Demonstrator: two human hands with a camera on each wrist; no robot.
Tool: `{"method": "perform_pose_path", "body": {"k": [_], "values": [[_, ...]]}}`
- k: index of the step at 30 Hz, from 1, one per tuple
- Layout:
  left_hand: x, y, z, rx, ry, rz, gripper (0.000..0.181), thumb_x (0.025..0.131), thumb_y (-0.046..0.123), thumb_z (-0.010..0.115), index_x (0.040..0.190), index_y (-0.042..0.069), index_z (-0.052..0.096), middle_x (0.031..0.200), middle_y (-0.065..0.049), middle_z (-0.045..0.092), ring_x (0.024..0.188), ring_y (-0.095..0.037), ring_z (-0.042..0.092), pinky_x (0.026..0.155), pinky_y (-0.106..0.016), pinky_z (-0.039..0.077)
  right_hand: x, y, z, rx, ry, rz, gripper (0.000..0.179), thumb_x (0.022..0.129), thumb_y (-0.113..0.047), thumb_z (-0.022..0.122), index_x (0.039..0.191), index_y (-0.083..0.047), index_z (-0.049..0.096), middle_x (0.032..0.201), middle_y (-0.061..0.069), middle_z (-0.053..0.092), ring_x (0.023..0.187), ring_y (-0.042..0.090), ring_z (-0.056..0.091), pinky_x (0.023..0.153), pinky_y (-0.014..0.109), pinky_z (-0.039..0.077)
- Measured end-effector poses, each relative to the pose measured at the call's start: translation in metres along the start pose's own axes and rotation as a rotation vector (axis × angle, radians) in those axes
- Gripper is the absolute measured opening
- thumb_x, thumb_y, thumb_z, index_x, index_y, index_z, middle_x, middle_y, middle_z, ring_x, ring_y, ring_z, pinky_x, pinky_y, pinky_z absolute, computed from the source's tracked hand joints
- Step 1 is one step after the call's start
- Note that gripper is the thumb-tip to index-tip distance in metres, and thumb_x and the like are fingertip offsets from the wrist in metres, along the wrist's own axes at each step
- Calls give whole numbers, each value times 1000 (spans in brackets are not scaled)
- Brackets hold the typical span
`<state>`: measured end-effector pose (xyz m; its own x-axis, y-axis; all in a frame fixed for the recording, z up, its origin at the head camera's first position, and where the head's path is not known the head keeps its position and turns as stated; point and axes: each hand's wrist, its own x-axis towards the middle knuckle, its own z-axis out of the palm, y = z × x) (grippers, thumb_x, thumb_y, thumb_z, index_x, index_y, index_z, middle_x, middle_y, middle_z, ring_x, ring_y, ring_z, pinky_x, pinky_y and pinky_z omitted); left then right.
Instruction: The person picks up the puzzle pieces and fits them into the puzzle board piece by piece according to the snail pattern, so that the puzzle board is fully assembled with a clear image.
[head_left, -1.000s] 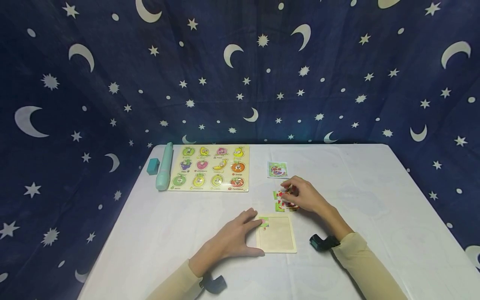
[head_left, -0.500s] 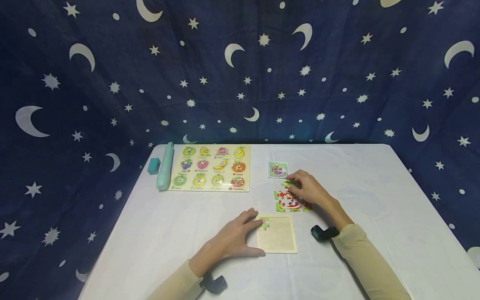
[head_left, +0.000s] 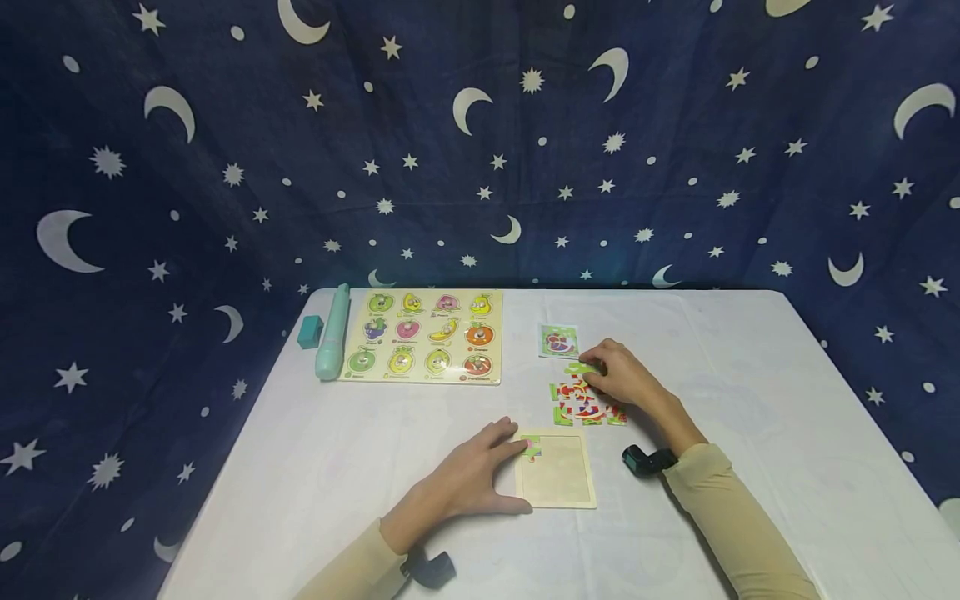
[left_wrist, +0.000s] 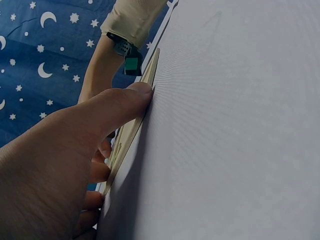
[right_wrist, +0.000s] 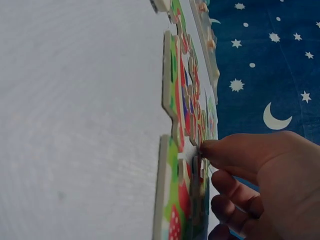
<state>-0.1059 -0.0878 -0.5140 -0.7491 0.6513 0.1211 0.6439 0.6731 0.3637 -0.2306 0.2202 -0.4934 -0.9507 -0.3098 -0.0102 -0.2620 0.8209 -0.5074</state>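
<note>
My left hand (head_left: 468,471) rests at the left side of a square wooden puzzle frame (head_left: 555,503). Its thumb lies along the near edge, and the index fingertip touches a green and pink puzzle piece (head_left: 532,448) in the frame's upper left corner. In the left wrist view the thumb presses the rim of the frame (left_wrist: 127,135). Beyond the frame lies a loose group of red and green puzzle pieces (head_left: 577,392). My right hand (head_left: 626,375) pinches a puzzle piece at the far side of that group; the hand mostly hides this piece.
A small picture card (head_left: 558,341) lies just beyond the puzzle pieces. At the back left are a fruit knob board (head_left: 420,342), a mint-green microphone-shaped object (head_left: 334,333) and a teal block (head_left: 310,332). A dark star-patterned cloth (head_left: 480,150) hangs behind the table.
My right hand has moved slightly away and to the right over the puzzle pieces, uncovering more of them. My left hand has stayed at the frame.
</note>
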Motion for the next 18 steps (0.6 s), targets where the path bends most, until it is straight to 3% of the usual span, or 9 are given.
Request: {"method": "perform_pose_path", "body": {"k": [12, 18], "values": [[-1, -1, 0, 11, 15, 12, 86, 74, 72, 72, 142, 21, 58, 151, -4, 48, 145, -25, 43, 117, -36, 43, 6, -3, -4, 16, -48, 51, 32, 88, -18, 71, 115, 0, 68, 115, 17, 58, 103, 29, 53, 100, 52, 48], [-1, -1, 1, 16, 17, 14, 86, 74, 72, 73, 142, 21, 58, 151, -4, 48, 146, -25, 43, 117, -36, 43, 7, -4, -5, 28, -41, 61, 30, 86, -16, 74, 111, -2, 66, 110, 14, 60, 97, 26, 52, 90, 45, 49]]}}
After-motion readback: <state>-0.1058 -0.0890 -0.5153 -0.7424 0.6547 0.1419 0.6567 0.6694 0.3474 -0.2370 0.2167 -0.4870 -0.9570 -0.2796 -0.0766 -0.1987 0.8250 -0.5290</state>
